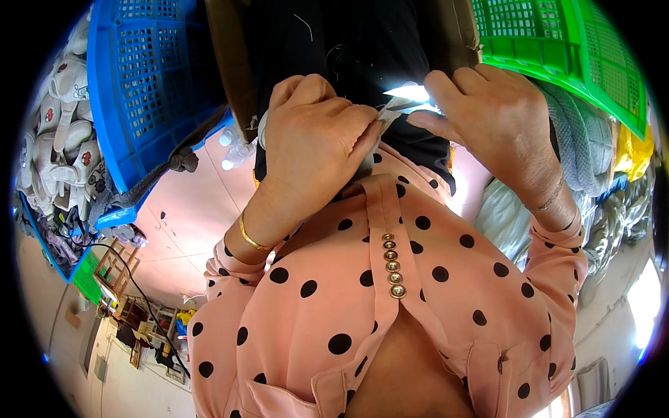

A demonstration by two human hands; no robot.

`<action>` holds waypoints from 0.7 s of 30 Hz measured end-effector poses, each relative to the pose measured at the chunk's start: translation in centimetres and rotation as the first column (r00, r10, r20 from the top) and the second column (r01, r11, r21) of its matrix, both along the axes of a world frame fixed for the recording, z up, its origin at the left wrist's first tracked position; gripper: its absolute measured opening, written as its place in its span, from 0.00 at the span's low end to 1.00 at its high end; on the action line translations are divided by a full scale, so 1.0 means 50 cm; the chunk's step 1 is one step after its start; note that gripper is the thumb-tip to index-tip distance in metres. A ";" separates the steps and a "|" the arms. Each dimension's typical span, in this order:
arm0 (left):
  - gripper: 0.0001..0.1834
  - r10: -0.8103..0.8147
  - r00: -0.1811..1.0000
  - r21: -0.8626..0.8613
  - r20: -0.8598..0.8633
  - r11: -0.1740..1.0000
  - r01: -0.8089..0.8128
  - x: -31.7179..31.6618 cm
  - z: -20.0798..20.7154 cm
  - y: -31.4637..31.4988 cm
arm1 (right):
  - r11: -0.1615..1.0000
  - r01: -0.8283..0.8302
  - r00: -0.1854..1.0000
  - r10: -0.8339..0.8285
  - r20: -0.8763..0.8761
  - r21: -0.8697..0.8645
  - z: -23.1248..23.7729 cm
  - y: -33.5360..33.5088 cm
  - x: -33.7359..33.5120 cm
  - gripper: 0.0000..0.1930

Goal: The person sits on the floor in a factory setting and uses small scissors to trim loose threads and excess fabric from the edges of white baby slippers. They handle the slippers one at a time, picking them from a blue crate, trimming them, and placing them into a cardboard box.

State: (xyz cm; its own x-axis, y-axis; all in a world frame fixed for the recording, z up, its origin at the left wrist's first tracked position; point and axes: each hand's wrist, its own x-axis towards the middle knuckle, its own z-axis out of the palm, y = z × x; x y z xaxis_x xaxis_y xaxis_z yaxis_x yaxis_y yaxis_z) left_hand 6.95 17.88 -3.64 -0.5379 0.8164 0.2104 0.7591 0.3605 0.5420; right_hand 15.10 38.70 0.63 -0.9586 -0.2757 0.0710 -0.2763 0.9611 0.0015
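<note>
Above dark trousers (376, 49), the left hand (306, 132) pinches pale cloth (384, 125) between thumb and fingers while the right hand (491, 115) grasps a bright tool (412, 92), apparently snips. The cloth lies just left of the right hand's fingertips, bunched, its long axis unclear; the tool points leftward, toward the nearer left hand.

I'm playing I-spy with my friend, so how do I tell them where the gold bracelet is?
Find the pink shirt with black dots, then look up to the left hand. The gold bracelet circles that wrist, just past the sleeve. It's a shiny yellow hoop, while the band on the right wrist is thinner and darker.
</note>
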 end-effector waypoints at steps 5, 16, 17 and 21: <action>0.04 -0.001 1.000 0.018 -0.007 1.000 0.001 0.001 -0.004 0.000 | 1.000 -0.001 1.000 0.001 0.007 -0.005 -0.003 0.001 0.000 0.18; 0.05 0.031 0.998 0.092 0.046 0.995 -0.035 -0.004 -0.018 -0.009 | 0.970 0.057 0.990 -0.086 -0.112 -0.237 -0.099 0.001 0.013 0.20; 0.05 0.036 0.998 0.100 0.042 0.994 -0.040 -0.004 -0.021 -0.009 | 0.963 0.059 0.989 -0.093 -0.119 -0.263 -0.106 -0.001 0.013 0.20; 0.05 0.065 0.996 0.081 0.053 0.994 -0.069 -0.004 -0.025 -0.014 | 0.887 0.136 0.983 -0.175 -0.050 -0.442 -0.121 -0.018 0.018 0.20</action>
State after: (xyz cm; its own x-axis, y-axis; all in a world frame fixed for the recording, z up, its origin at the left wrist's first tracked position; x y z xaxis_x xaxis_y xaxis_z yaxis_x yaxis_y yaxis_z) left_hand 6.76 17.17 -4.89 -0.6026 0.7589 0.2468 0.7057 0.3624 0.6088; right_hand 16.01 37.79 -5.41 -0.9714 -0.0465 0.2329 -0.1413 0.9013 -0.4095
